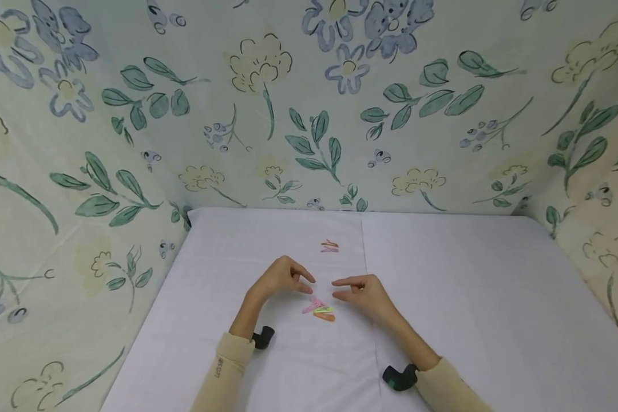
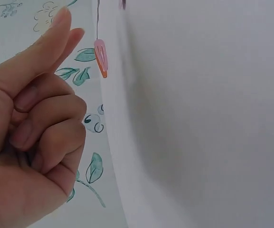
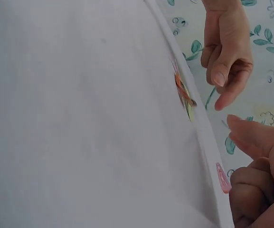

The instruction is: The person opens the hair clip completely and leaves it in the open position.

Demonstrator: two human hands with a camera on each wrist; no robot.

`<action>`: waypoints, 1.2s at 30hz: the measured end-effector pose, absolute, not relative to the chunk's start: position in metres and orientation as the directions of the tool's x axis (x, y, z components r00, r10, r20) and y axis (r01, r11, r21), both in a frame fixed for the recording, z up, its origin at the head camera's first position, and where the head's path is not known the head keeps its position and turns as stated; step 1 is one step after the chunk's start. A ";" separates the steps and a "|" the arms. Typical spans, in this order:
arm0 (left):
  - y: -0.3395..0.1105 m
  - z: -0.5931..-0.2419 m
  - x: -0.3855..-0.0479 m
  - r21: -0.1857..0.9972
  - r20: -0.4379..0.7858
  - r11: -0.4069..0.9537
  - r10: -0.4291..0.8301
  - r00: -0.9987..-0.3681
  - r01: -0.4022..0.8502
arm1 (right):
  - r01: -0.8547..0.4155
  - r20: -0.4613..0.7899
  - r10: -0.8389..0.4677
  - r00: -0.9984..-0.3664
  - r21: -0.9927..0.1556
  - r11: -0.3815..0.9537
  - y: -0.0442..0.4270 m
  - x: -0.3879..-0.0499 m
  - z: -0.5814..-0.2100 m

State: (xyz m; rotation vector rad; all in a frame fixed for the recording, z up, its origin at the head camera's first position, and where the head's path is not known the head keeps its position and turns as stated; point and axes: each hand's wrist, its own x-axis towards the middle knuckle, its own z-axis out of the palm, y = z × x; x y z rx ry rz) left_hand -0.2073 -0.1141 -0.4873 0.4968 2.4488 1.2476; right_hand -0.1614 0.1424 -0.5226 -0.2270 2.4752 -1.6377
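In the head view, a small pile of hair clips in pink (image 1: 309, 307), yellow-green (image 1: 323, 310) and orange (image 1: 324, 316) lies on the white cloth. Just behind its left side hovers the left hand (image 1: 283, 277), thumb and index finger extended and apart. Facing it from the right is the right hand (image 1: 365, 294), in a similar pose. Nothing shows between the fingertips of either hand. The left wrist view shows the left hand's (image 2: 42, 123) other fingers curled in. In the right wrist view, the right hand (image 3: 260, 166) points toward the left hand (image 3: 229, 52), fingertips apart.
Farther back on the white-covered table (image 1: 443, 274) lie an orange clip (image 1: 329, 244) and a pink clip (image 1: 329, 250). Floral cloth (image 1: 309, 189) hangs behind the table and at its sides. Black devices (image 1: 264, 337) are worn on both wrists.
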 end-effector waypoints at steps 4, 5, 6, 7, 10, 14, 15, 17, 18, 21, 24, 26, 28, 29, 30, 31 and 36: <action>-0.110 -0.494 -0.198 0.815 -0.154 0.551 0.503 -0.850 0.179 | -0.073 -0.044 -0.295 -0.954 -0.925 0.374 0.132 -0.150 -0.533; -0.109 -0.495 -0.197 0.818 -0.151 0.545 0.514 -0.844 0.186 | -0.080 -0.039 -0.305 -0.951 -0.927 0.367 0.131 -0.148 -0.535; -0.108 -0.496 -0.196 0.818 -0.149 0.542 0.523 -0.839 0.193 | -0.086 -0.034 -0.312 -0.950 -0.928 0.361 0.130 -0.147 -0.536; -0.107 -0.496 -0.195 0.814 -0.150 0.545 0.531 -0.834 0.201 | -0.086 -0.034 -0.316 -0.948 -0.930 0.358 0.128 -0.145 -0.537; -0.106 -0.496 -0.194 0.806 -0.174 0.556 0.553 -0.815 0.206 | -0.088 -0.033 -0.325 -0.945 -0.932 0.351 0.127 -0.142 -0.538; -0.106 -0.497 -0.194 0.792 -0.207 0.575 0.567 -0.797 0.204 | -0.116 -0.013 -0.331 -0.943 -0.923 0.367 0.125 -0.141 -0.538; -0.106 -0.497 -0.194 0.792 -0.212 0.576 0.568 -0.795 0.201 | -0.124 -0.006 -0.330 -0.944 -0.920 0.372 0.125 -0.142 -0.538; -0.107 -0.497 -0.194 0.787 -0.217 0.584 0.566 -0.795 0.201 | -0.143 0.012 -0.324 -0.946 -0.913 0.383 0.123 -0.141 -0.538; -0.107 -0.497 -0.194 0.785 -0.220 0.586 0.566 -0.795 0.200 | -0.150 0.020 -0.319 -0.947 -0.909 0.389 0.122 -0.141 -0.537; -0.107 -0.498 -0.193 0.785 -0.218 0.585 0.567 -0.794 0.203 | -0.161 0.032 -0.307 -0.951 -0.901 0.403 0.119 -0.141 -0.538; -0.106 -0.498 -0.192 0.788 -0.205 0.577 0.575 -0.792 0.215 | -0.146 0.024 -0.285 -0.958 -0.898 0.415 0.119 -0.142 -0.538; -0.104 -0.498 -0.191 0.788 -0.185 0.570 0.580 -0.793 0.233 | -0.127 0.014 -0.263 -0.965 -0.899 0.419 0.119 -0.143 -0.537; -0.104 -0.498 -0.192 0.787 -0.163 0.563 0.584 -0.795 0.252 | -0.107 0.004 -0.238 -0.971 -0.901 0.421 0.119 -0.144 -0.536; -0.104 -0.498 -0.192 0.788 -0.152 0.559 0.582 -0.798 0.257 | -0.099 0.002 -0.224 -0.975 -0.900 0.424 0.120 -0.145 -0.535; -0.104 -0.498 -0.192 0.788 -0.141 0.556 0.579 -0.803 0.262 | -0.093 0.001 -0.211 -0.978 -0.900 0.426 0.120 -0.146 -0.535; -0.105 -0.498 -0.193 0.789 -0.130 0.553 0.577 -0.807 0.268 | -0.086 -0.001 -0.199 -0.980 -0.899 0.428 0.121 -0.147 -0.534; -0.107 -0.498 -0.195 0.809 -0.101 0.529 0.556 -0.825 0.257 | -0.076 0.014 -0.150 -0.989 -0.906 0.416 0.126 -0.149 -0.527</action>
